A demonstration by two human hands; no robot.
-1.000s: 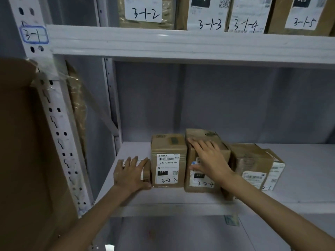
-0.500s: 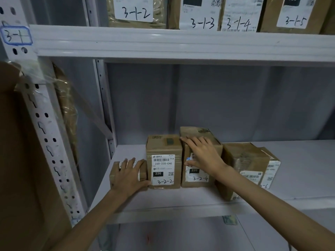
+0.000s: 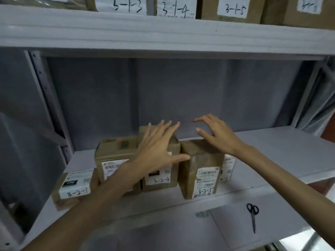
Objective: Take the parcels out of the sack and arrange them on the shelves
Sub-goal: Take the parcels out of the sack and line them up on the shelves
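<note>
both grips spread flat: left hand [image 3: 155,149], right hand [image 3: 220,134] over boxy cardboard parcels [image 3: 201,171].

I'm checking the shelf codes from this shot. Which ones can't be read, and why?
- Second parcel, head view: the left hand and forearm cover its code.
- Rightmost parcel: mostly behind the 3-2-5 parcel.
- Top-right parcel: label cut by the frame edge.
- Printed label text: blurred, too small.
</note>
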